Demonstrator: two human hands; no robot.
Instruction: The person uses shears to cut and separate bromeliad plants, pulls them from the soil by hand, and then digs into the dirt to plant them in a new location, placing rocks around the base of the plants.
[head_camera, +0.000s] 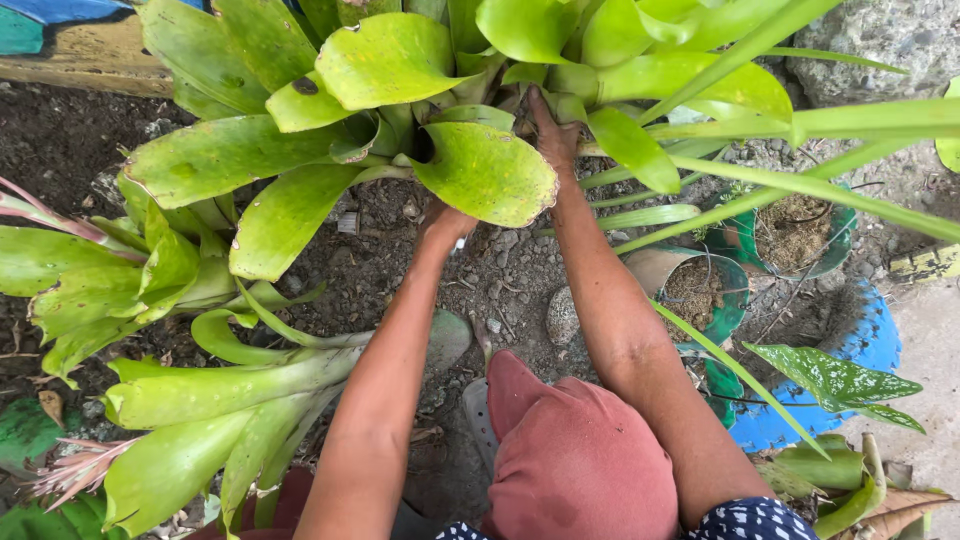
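The broad-leaved green plant (400, 120) stands in dark soil (60, 140) at frame top. My right hand (548, 130) reaches into its leaf base — grip cannot be determined. My left hand (440, 222) is hidden under a leaf — likewise unclear. Green pots (735, 300) sit right.

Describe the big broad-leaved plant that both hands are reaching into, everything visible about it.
The big plant is a rosette of broad, strap-shaped, glossy yellow-green leaves, some with brown spots and browned edges. It stands rooted in dark, stony soil at the top of the view, its leaves arching outward. The right hand grips near its base among the leaves; the left hand is mostly hidden beneath one drooping leaf. Thinner, grass-like blades cross its right side.
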